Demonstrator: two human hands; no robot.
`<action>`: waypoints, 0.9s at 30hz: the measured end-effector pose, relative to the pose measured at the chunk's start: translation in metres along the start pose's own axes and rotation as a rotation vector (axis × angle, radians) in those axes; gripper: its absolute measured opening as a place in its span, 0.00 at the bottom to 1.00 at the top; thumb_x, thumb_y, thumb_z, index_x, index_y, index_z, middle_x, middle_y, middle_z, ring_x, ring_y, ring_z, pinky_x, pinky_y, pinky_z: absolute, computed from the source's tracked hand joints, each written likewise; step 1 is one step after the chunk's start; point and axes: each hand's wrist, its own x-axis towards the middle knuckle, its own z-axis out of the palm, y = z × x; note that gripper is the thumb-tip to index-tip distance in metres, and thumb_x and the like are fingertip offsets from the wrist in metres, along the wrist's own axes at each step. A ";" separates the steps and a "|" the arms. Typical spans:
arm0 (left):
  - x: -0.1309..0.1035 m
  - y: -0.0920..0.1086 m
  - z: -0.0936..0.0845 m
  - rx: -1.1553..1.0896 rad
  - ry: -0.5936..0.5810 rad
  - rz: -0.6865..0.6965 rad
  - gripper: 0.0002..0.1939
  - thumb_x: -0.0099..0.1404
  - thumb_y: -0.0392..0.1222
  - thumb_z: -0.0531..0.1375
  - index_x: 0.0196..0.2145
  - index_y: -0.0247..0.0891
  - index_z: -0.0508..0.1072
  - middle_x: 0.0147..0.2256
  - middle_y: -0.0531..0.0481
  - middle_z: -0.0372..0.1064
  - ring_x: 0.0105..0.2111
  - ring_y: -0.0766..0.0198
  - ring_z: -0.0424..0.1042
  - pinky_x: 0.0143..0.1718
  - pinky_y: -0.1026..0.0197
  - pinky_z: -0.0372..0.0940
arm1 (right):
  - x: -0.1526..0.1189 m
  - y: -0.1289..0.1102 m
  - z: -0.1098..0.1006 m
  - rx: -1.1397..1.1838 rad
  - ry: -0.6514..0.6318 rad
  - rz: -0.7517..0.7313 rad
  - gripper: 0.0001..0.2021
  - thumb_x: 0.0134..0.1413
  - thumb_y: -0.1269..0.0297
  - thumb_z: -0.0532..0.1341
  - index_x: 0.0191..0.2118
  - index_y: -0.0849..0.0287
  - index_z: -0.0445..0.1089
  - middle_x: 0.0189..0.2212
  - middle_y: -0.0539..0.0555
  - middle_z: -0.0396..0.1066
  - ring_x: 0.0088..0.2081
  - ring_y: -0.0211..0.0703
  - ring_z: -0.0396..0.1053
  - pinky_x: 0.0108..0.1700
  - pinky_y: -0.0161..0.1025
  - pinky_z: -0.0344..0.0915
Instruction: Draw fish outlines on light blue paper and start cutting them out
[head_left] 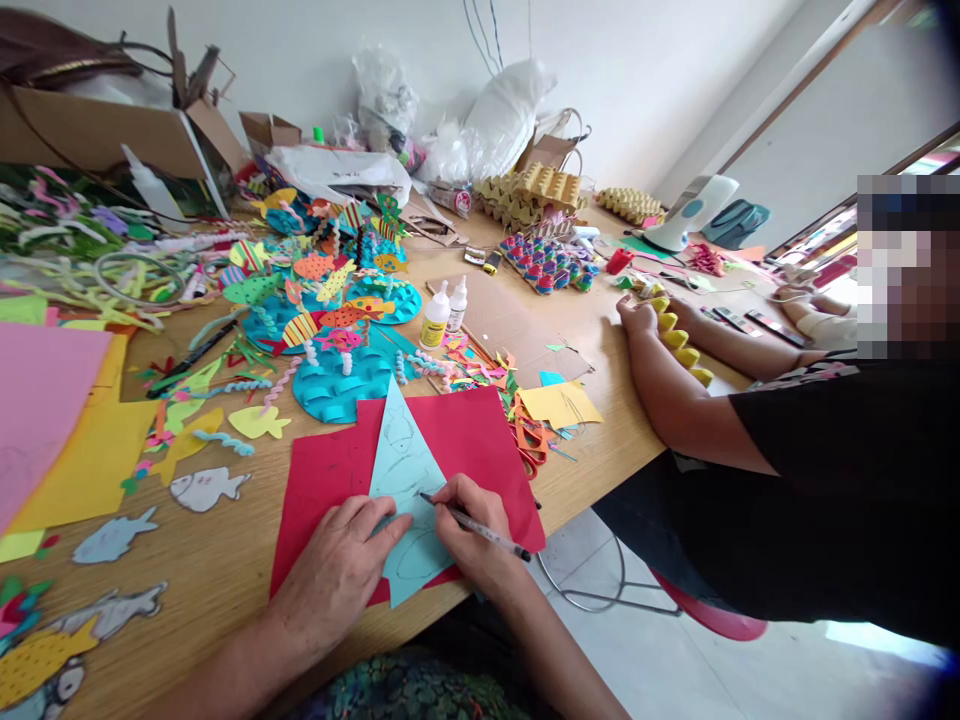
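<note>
A light blue triangular paper [409,450] with pencil-like outlines, one of them a fish, lies on red paper [480,430] at the table's near edge. My left hand [337,550] rests on the two papers, palm down, with its thumb and fingers apart, touching the blue sheet's left side. In my right hand [476,525] is a black-tipped pen [480,529], gripped between thumb and fingers, its point on the middle of the blue sheet. Paper fish cutouts [206,488] lie to the left.
Beyond the red paper stand blue discs [341,385] with colourful fish and two glue bottles [435,318]. Orange scissors [531,440] and yellow paper [562,403] lie right. A person [810,450] at the right holds a yellow strip [675,340]. A stool [712,610] stands below.
</note>
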 end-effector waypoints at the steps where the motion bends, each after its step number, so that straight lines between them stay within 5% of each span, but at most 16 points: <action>1: 0.000 0.000 0.000 -0.002 -0.001 -0.003 0.23 0.57 0.22 0.52 0.49 0.38 0.66 0.45 0.46 0.63 0.42 0.55 0.61 0.41 0.53 0.63 | 0.000 -0.001 0.000 -0.002 -0.001 0.002 0.05 0.43 0.73 0.53 0.25 0.59 0.65 0.16 0.44 0.59 0.18 0.32 0.56 0.22 0.29 0.52; 27: -0.001 0.000 0.001 0.003 -0.016 -0.013 0.22 0.60 0.23 0.50 0.49 0.39 0.67 0.45 0.46 0.64 0.43 0.56 0.61 0.42 0.53 0.63 | 0.000 -0.001 0.000 -0.008 0.020 0.013 0.05 0.44 0.72 0.53 0.27 0.59 0.65 0.16 0.43 0.59 0.18 0.32 0.56 0.22 0.30 0.52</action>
